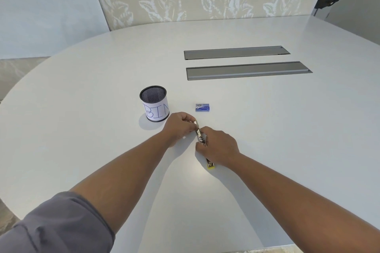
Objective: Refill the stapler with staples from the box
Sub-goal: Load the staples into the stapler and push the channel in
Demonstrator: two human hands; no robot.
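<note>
The stapler (201,136) lies on the white tabletop (267,129) well in from every edge, swung open into one long metal strip that runs from near the left hand back toward the person, its yellow end poking out beneath the right wrist. The left hand (179,127) has its fingers curled around the far end of the strip, pinching it; the right hand (218,146) lies over the near part with its fingers curled down onto the metal, though how firmly it grips is hard to tell from this angle. Just beyond the hands, toward the far edge, the small blue staple box (202,107) sits closed and apart from both hands. To its left stands a black mesh cup (154,103) wrapped in paper lettered "BIN", close to the left hand but not touching it. Farther toward the far edge, two grey cable hatches (246,61) lie flush in the surface. Bare surface spreads wide to the right and left edges, and toward the near rim between the forearms.
</note>
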